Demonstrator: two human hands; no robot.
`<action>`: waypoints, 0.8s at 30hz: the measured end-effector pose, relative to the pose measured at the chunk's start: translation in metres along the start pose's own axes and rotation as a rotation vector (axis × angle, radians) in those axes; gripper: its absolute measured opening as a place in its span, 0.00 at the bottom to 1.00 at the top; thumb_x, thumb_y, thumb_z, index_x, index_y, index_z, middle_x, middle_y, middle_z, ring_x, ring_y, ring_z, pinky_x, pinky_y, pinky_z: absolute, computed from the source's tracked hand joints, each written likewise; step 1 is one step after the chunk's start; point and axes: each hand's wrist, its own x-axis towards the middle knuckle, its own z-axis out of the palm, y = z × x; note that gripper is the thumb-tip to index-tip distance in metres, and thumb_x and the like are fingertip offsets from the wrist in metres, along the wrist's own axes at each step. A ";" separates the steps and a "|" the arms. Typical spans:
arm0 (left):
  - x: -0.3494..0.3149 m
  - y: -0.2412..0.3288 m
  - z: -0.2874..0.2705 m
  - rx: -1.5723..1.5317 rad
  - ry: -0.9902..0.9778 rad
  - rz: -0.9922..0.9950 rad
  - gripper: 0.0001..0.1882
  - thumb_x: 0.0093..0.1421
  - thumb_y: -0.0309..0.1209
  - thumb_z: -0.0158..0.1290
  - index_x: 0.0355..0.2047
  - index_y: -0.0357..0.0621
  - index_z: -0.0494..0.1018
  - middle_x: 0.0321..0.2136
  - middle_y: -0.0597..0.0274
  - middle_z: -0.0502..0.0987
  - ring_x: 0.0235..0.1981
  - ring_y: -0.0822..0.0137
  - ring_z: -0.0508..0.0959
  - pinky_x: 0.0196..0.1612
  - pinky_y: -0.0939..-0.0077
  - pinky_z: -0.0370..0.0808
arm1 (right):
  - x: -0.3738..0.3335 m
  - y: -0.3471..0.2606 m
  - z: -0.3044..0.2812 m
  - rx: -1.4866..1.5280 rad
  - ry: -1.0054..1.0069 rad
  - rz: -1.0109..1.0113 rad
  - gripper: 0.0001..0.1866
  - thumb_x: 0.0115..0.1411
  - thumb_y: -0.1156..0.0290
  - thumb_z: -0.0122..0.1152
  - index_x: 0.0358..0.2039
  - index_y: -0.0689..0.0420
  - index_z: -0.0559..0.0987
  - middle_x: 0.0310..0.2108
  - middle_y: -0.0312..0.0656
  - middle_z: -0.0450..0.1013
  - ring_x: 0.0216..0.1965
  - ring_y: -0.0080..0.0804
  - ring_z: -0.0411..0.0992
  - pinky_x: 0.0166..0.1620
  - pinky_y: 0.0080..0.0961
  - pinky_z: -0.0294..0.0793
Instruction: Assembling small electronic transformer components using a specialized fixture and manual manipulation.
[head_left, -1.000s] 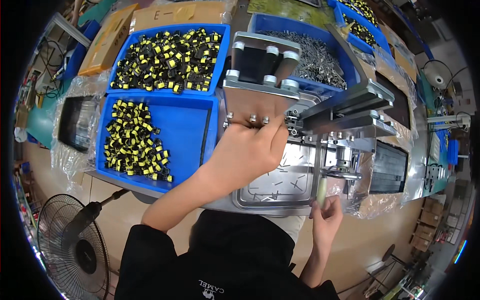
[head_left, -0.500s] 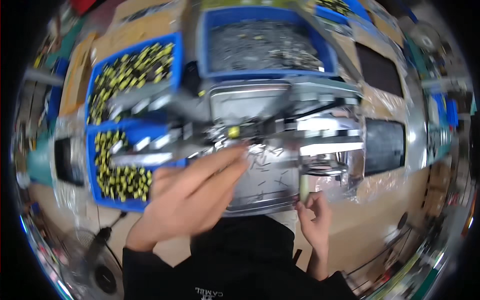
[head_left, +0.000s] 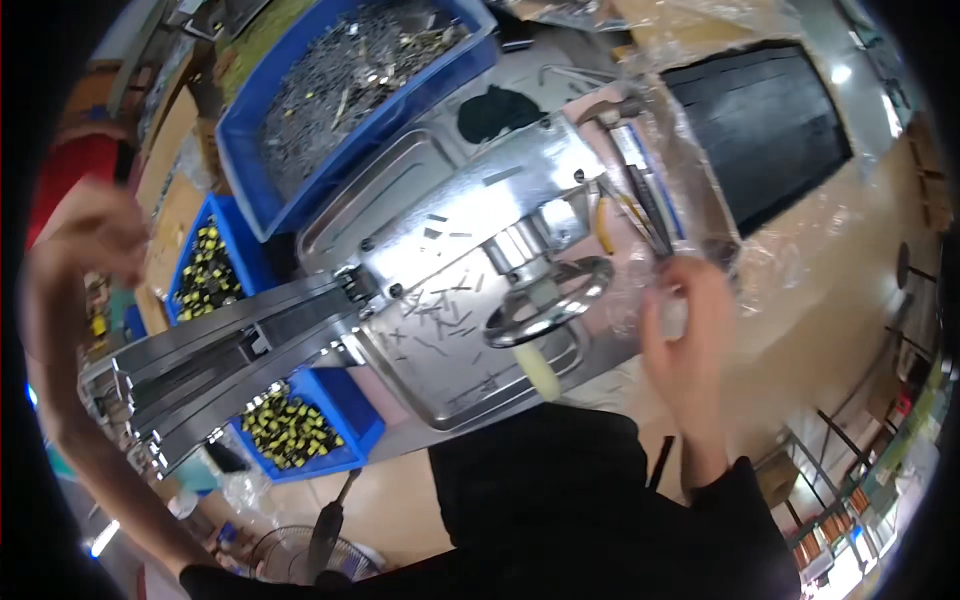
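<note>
My left arm reaches out to the far left, and my left hand [head_left: 90, 240] is smeared by motion, so its fingers cannot be read. My right hand [head_left: 695, 320] is just below the tools on the right, thumb and fingers apart, with clear plastic film showing in the gap. Between my hands lies a metal bench machine [head_left: 470, 210] with a shiny handwheel [head_left: 550, 300], a pale yellow crank handle [head_left: 540, 375] and a long slotted rail [head_left: 240, 350] running left. Under it, a steel tray [head_left: 435, 385] carries many small dark strips.
A hammer [head_left: 612, 112] and pliers [head_left: 645, 215] rest right of the machine. Beyond is a box with a dark sheet [head_left: 760, 130]. Blue bins hold grey pieces [head_left: 330, 110] and black-and-yellow parts [head_left: 290, 430]. A person in red [head_left: 75, 175] is at far left.
The view has turned. My right hand has let go of the pale crank handle and moved up beside the tools. My left hand has left the machine's middle and swung far left.
</note>
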 end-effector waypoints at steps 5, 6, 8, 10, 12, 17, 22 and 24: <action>0.034 -0.081 -0.023 -0.004 -0.651 -0.195 0.41 0.75 0.53 0.29 0.35 0.28 0.82 0.40 0.46 0.80 0.39 0.59 0.79 0.42 0.67 0.75 | 0.013 0.026 0.015 -0.264 -0.004 0.042 0.20 0.60 0.76 0.64 0.53 0.60 0.74 0.54 0.51 0.68 0.53 0.51 0.69 0.54 0.41 0.71; 0.036 -0.089 -0.012 0.028 -0.703 -0.152 0.41 0.75 0.53 0.28 0.34 0.29 0.82 0.38 0.48 0.80 0.39 0.59 0.78 0.42 0.66 0.75 | 0.009 0.036 0.020 -0.273 0.014 0.021 0.22 0.61 0.77 0.64 0.55 0.59 0.74 0.54 0.52 0.68 0.54 0.52 0.69 0.55 0.41 0.71; 0.023 -0.047 -0.016 0.131 -0.721 -0.247 0.42 0.76 0.54 0.27 0.33 0.30 0.82 0.36 0.51 0.79 0.40 0.58 0.77 0.42 0.64 0.75 | 0.014 0.033 0.035 -0.125 0.025 -0.019 0.21 0.62 0.77 0.64 0.55 0.59 0.74 0.54 0.52 0.68 0.54 0.52 0.69 0.55 0.41 0.71; 0.061 -0.075 0.007 0.252 -1.149 -0.549 0.40 0.75 0.55 0.28 0.43 0.30 0.81 0.44 0.41 0.77 0.47 0.51 0.78 0.50 0.59 0.75 | 0.008 0.048 0.034 -0.207 0.080 0.087 0.19 0.64 0.77 0.62 0.55 0.58 0.74 0.54 0.53 0.68 0.55 0.54 0.69 0.55 0.41 0.72; 0.059 -0.078 0.011 0.286 -1.154 -0.494 0.37 0.75 0.53 0.33 0.45 0.31 0.81 0.44 0.42 0.77 0.45 0.52 0.79 0.47 0.59 0.76 | 0.007 0.051 0.038 -0.182 0.089 0.116 0.19 0.64 0.76 0.62 0.55 0.58 0.74 0.54 0.53 0.68 0.55 0.54 0.70 0.55 0.41 0.73; 0.049 -0.058 0.009 0.476 -1.158 -0.189 0.30 0.74 0.52 0.40 0.48 0.36 0.80 0.43 0.42 0.77 0.31 0.53 0.82 0.33 0.62 0.79 | 0.011 0.058 0.045 -0.259 0.159 0.067 0.16 0.65 0.74 0.63 0.53 0.60 0.75 0.53 0.53 0.69 0.54 0.53 0.70 0.53 0.44 0.73; 0.049 -0.042 0.013 0.600 -1.286 -0.361 0.28 0.73 0.51 0.44 0.50 0.38 0.79 0.43 0.44 0.76 0.28 0.52 0.82 0.32 0.61 0.78 | 0.010 0.066 0.060 -0.275 0.233 0.005 0.16 0.65 0.74 0.63 0.53 0.62 0.76 0.53 0.54 0.70 0.54 0.53 0.70 0.53 0.45 0.72; 0.046 -0.040 0.018 0.648 -1.268 -0.336 0.28 0.72 0.52 0.45 0.50 0.38 0.79 0.43 0.45 0.76 0.29 0.53 0.82 0.32 0.61 0.78 | 0.007 0.072 0.061 -0.285 0.239 0.008 0.17 0.66 0.73 0.63 0.53 0.62 0.75 0.53 0.53 0.70 0.54 0.53 0.70 0.53 0.45 0.73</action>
